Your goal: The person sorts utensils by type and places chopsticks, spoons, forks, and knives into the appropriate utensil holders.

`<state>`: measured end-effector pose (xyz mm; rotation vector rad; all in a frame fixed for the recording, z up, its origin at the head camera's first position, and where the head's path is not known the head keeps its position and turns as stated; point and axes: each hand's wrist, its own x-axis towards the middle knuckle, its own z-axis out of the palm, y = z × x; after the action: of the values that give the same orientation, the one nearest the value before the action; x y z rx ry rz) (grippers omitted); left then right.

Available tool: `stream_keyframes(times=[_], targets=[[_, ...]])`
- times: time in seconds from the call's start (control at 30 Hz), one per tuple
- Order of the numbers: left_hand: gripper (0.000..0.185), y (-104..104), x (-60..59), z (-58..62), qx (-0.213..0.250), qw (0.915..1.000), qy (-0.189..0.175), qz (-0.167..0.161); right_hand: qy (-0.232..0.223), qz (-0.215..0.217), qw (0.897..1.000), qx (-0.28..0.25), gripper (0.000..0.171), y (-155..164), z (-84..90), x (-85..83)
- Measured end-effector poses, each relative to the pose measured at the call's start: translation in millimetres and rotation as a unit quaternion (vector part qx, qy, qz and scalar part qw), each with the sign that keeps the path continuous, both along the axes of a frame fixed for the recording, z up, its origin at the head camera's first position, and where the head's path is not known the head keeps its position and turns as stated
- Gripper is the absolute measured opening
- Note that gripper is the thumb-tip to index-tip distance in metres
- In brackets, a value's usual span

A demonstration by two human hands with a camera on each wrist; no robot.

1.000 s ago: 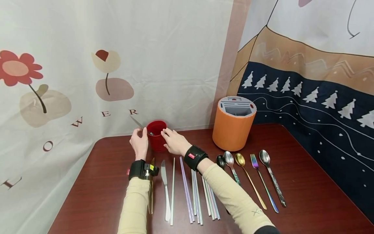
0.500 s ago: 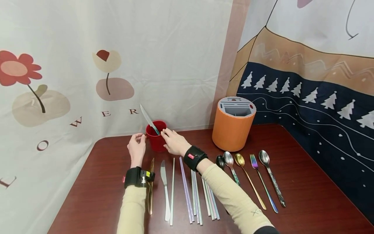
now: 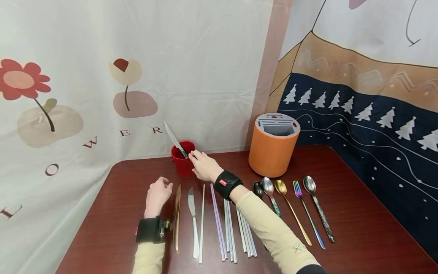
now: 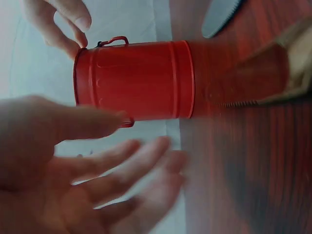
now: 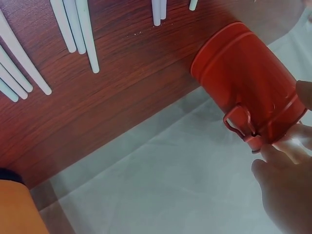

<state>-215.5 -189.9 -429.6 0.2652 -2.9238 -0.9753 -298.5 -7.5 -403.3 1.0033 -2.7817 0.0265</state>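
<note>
Tabletop, right hand [image 3: 204, 166] seemingly touching red cup [image 3: 183, 164]

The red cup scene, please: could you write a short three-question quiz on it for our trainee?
1. True or false: the left hand grips the red cup.
2. What stands in the red cup? A) a fork B) a knife C) chopsticks
3. Which hand touches the cup's rim?

Key:
1. False; it lies apart from the cup, open, beside the gold knife on the table.
2. B; its blade leans up and to the left.
3. The right hand, fingertips at the rim.
</note>
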Motion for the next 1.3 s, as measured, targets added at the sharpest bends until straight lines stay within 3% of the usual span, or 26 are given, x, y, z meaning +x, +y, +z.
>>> stream_keyframes(times=[0.13, 0.23, 0.53, 0.67, 0.8, 0.9, 1.1, 1.3], targets=[[0.021, 2.5, 10.2, 0.1, -0.066, 0.9953, -0.056, -0.045, 0.011, 0.003, 1.000, -0.003, 0.054, 0.7, 0.7, 1.4], [0.019, 6.5, 15.5, 0.3, -0.087, 0.9904, -0.089, -0.061, 0.010, 0.004, 1.000, -0.004, 0.054, 0.7, 1.9, 3.1], [0.019, 23.1, 19.2, -5.3, -0.109, 0.9890, -0.089, -0.044, 0.004, -0.001, 1.000, 0.010, 0.054, -1.9, 1.6, 4.5], [0.012, 27.1, 18.9, -10.8, -0.104, 0.9912, -0.073, -0.035, -0.001, -0.004, 1.000, 0.012, 0.055, -2.4, 0.8, 4.7], [0.026, 29.1, 17.8, -15.8, -0.089, 0.9946, -0.042, -0.035, 0.001, -0.005, 1.000, 0.013, 0.055, -1.9, 1.6, 4.6], [0.031, 30.2, 16.8, -17.2, -0.072, 0.9959, -0.043, -0.034, 0.001, -0.007, 1.000, 0.015, 0.055, -1.3, 1.9, 4.7], [0.012, 26.8, 14.9, -15.6, -0.031, 0.9924, -0.117, -0.023, -0.006, -0.008, 1.000, 0.015, 0.056, -1.1, 1.0, 5.1], [0.019, 19.5, 12.0, -12.9, -0.009, 0.9860, -0.165, -0.021, 0.000, -0.007, 1.000, 0.024, 0.056, -0.8, 0.8, 4.0]])
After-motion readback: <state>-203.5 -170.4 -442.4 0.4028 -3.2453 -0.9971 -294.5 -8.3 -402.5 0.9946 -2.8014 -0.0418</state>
